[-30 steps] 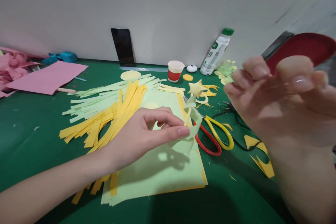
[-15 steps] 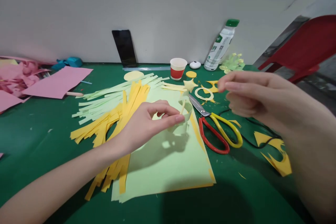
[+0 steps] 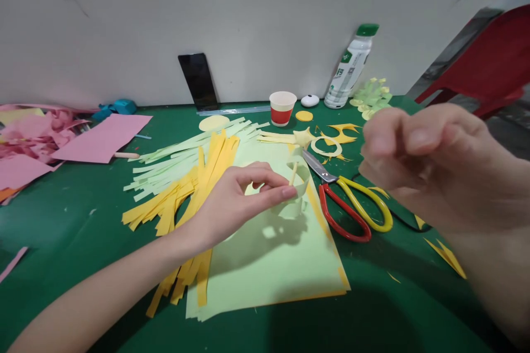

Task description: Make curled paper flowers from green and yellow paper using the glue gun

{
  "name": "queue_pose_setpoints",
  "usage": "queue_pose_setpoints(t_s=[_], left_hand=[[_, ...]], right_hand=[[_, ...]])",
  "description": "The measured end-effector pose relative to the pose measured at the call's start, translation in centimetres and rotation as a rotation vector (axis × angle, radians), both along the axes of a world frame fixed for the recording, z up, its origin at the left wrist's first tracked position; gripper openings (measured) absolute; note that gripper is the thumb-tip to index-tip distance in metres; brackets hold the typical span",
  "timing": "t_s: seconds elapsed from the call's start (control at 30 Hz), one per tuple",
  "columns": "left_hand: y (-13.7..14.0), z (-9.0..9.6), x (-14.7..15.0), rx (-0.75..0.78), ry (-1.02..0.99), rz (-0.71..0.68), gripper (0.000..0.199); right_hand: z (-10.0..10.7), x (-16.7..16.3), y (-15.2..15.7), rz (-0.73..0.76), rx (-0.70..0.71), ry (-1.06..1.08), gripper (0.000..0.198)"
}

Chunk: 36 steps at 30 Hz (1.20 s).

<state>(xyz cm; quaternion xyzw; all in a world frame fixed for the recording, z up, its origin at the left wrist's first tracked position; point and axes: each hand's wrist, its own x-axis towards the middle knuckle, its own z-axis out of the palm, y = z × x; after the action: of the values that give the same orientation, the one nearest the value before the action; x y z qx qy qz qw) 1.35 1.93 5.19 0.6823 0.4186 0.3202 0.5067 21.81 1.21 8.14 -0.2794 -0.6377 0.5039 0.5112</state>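
My left hand pinches a curled light green paper piece between thumb and fingers, above a stack of light green sheets. A thin pale yellow stalk stands up from the same pinch. My right hand is raised at the right, slightly blurred, its fingers curled in and pressed together; whatever they may hold is hidden. Under and beside my left hand lie yellow paper strips and light green strips. Scissors with red and yellow handles lie right of the sheets.
A paper cup, a folded paper star, a paper ring and yellow offcuts lie around. A phone and a bottle lean on the wall. Pink paper lies at the left.
My right hand has turned, and its fingers have curled in more. My left hand keeps its pinch on the green paper piece. The view has shifted slightly.
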Motion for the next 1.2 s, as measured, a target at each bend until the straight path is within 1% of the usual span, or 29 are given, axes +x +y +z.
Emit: queue_pose_setpoints(t_s=[0.1,0.13,0.17,0.2,0.27,0.33,0.37,0.4,0.43,0.5,0.57,0.7,0.8,0.87,0.9,0.97,1.1,1.2], left_hand=[[-0.1,0.0,0.0,-0.01,-0.009,0.0,0.018],[-0.1,0.0,0.0,-0.01,-0.013,-0.001,0.018],[-0.1,0.0,0.0,-0.009,-0.019,-0.003,0.018],[-0.1,0.0,0.0,-0.009,-0.025,-0.006,0.018],[0.0,0.0,0.0,-0.011,-0.034,-0.009,0.017],[0.0,-0.1,-0.1,-0.009,-0.044,-0.01,0.017],[0.0,-0.1,-0.1,-0.009,-0.05,-0.009,0.017],[0.1,-0.1,-0.1,-0.009,-0.054,-0.009,0.017],[0.1,-0.1,-0.1,-0.012,-0.058,-0.008,0.017],[0.1,-0.1,-0.1,-0.021,-0.064,-0.008,0.017],[0.1,-0.1,-0.2,-0.025,-0.069,-0.009,0.017],[0.0,-0.2,-0.3,-0.029,-0.051,-0.011,0.018],[0.0,-0.3,-0.4,-0.027,-0.034,-0.006,0.017],[0.1,-0.3,-0.3,-0.017,-0.025,-0.004,0.017],[0.1,-0.3,-0.3,-0.012,-0.022,-0.002,0.017],[0.2,-0.4,-0.3,-0.005,-0.018,0.004,0.017],[0.1,-0.4,-0.4,-0.008,-0.025,0.01,0.017],[0.1,-0.3,-0.4,-0.005,-0.029,0.012,0.016]], right_hand=[[0.0,-0.4,-0.4,-0.093,0.038,0.056,0.013],[-0.1,-0.5,-0.5,-0.147,0.083,0.036,0.014],[-0.2,-0.7,-0.7,-0.23,0.157,-0.012,0.014],[-0.3,-0.8,-0.8,-0.325,0.244,-0.109,0.015],[-0.7,-1.0,-1.0,-0.527,0.476,-0.395,0.016],[-0.9,-1.2,-1.1,-0.641,0.688,-0.712,0.016],[-1.0,-1.2,-1.2,-0.67,0.757,-0.831,0.015],[-1.1,-1.2,-1.3,-0.7,0.798,-0.901,0.016],[-1.1,-1.2,-1.3,-0.726,0.802,-0.922,0.015],[-1.1,-1.0,-1.5,-0.733,0.706,-0.856,0.014],[-0.9,-0.9,-1.6,-0.698,0.525,-0.684,0.013],[-0.3,-0.4,-1.2,-0.517,0.172,-0.317,0.014],[0.2,0.0,-0.3,-0.398,-0.046,-0.093,0.02],[0.5,0.3,0.2,-0.343,-0.161,0.037,0.022],[0.6,0.4,0.4,-0.325,-0.196,0.083,0.022],[0.7,0.5,0.6,-0.294,-0.235,0.108,0.02],[0.7,0.4,0.4,-0.203,-0.289,0.024,0.014],[0.5,0.2,0.4,-0.154,-0.299,-0.041,0.006]])
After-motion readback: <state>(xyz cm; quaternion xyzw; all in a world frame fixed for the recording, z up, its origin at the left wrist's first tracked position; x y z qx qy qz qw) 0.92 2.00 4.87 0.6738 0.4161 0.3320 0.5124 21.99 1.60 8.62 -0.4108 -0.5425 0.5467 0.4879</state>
